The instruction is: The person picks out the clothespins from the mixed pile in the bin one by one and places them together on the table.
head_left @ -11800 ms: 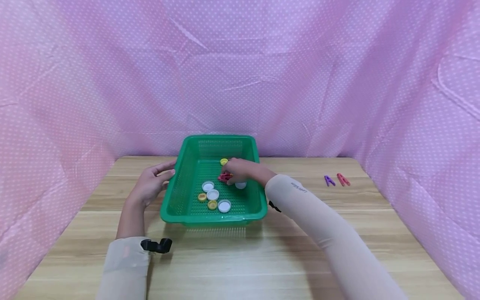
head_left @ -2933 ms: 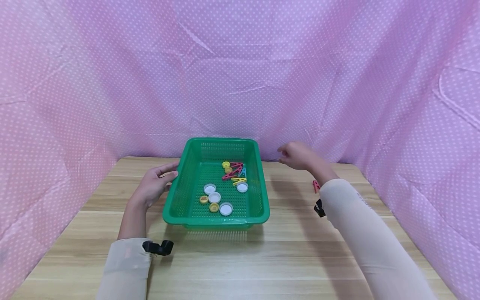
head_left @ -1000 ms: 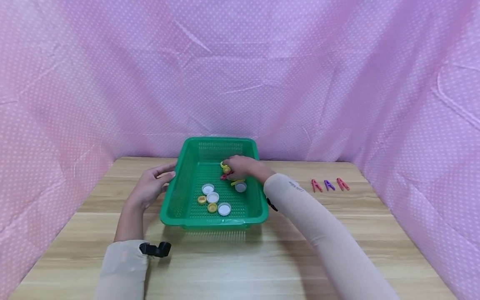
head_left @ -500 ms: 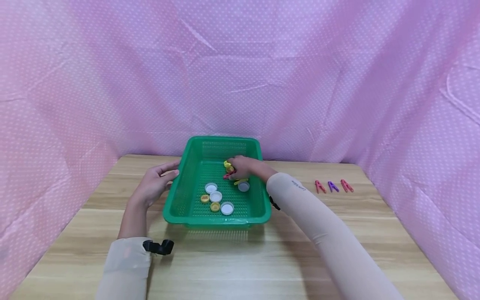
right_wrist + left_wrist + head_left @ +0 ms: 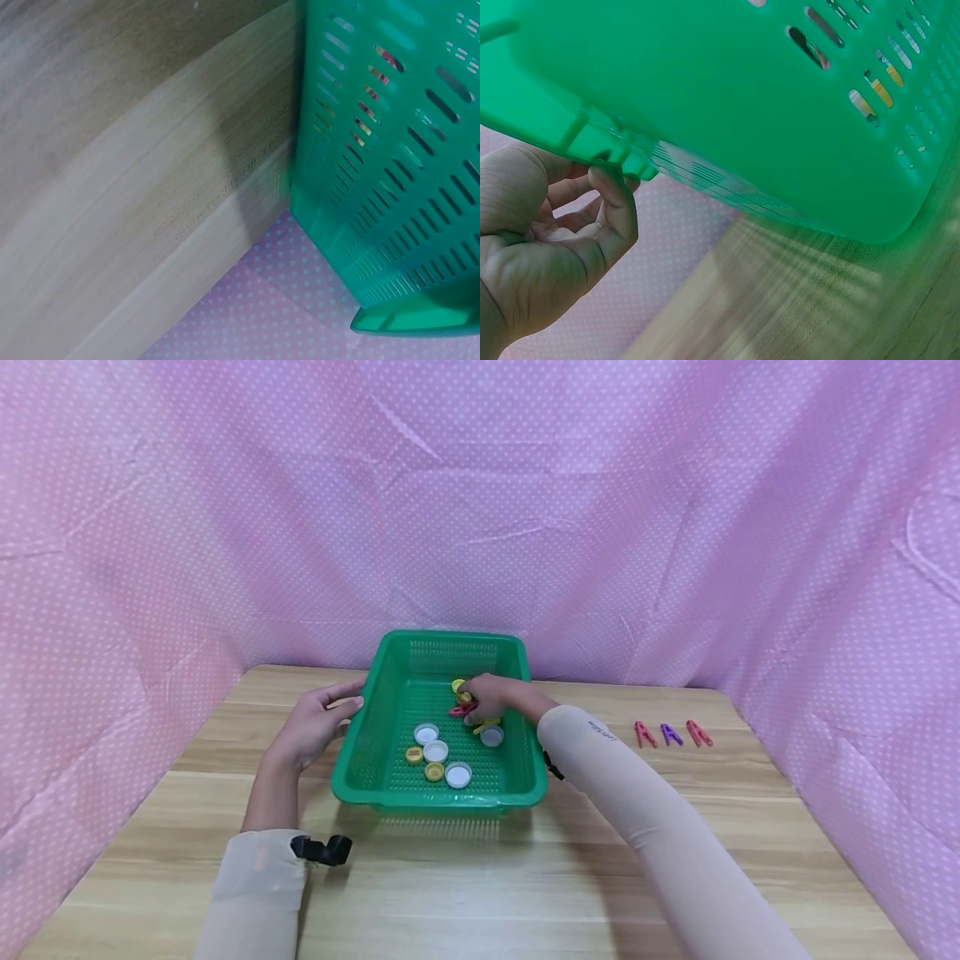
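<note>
A green plastic basket (image 5: pixel 438 800) stands on the table, with my left hand (image 5: pixel 311 727) at its left side. In the left wrist view, the thumb and fingers of that hand (image 5: pixel 562 225) pinch the basket's rim. My right hand (image 5: pixel 491 695) reaches down inside the basket, fingers bent over a red clothespin (image 5: pixel 459 711). Its fingertips are partly hidden, so whether they pinch the clothespin is unclear. A yellow clothespin (image 5: pixel 482 727) lies just below that hand. Beside the fingers are a yellow cap (image 5: pixel 457 686) and a golden cap (image 5: pixel 464 698).
Nearer the basket's front lie white caps (image 5: pixel 458 775) and golden caps (image 5: pixel 434 772). Another white cap (image 5: pixel 492 737) sits by the right wall. On the table (image 5: pixel 420 902) to the right, a red (image 5: pixel 645 734), a purple (image 5: pixel 671 734) and another red clothespin (image 5: pixel 699 733) form a row.
Since the oldest frame, a third clothespin, red, has joined the row on the right. My right hand went from the basket to the right and back. My left hand stays at the rim.
</note>
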A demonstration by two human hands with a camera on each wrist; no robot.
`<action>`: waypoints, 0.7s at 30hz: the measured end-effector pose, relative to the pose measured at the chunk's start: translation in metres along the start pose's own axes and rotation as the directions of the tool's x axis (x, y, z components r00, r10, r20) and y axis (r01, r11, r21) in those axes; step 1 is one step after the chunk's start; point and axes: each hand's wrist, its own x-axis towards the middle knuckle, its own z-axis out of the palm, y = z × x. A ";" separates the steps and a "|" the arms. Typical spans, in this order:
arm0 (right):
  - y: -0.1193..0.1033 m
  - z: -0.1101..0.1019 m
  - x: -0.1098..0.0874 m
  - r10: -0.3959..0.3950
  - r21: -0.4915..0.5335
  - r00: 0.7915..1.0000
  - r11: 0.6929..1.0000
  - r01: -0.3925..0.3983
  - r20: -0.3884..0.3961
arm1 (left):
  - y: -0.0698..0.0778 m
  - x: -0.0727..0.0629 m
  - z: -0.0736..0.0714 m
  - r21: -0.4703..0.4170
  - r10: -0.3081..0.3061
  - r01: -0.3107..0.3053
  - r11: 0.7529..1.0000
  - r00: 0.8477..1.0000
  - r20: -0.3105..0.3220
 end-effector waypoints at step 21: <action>-0.002 0.001 -0.002 -0.026 0.040 0.994 0.999 0.031 -0.108 | 0.002 0.001 0.001 0.000 -0.001 0.001 1.000 1.000 -0.002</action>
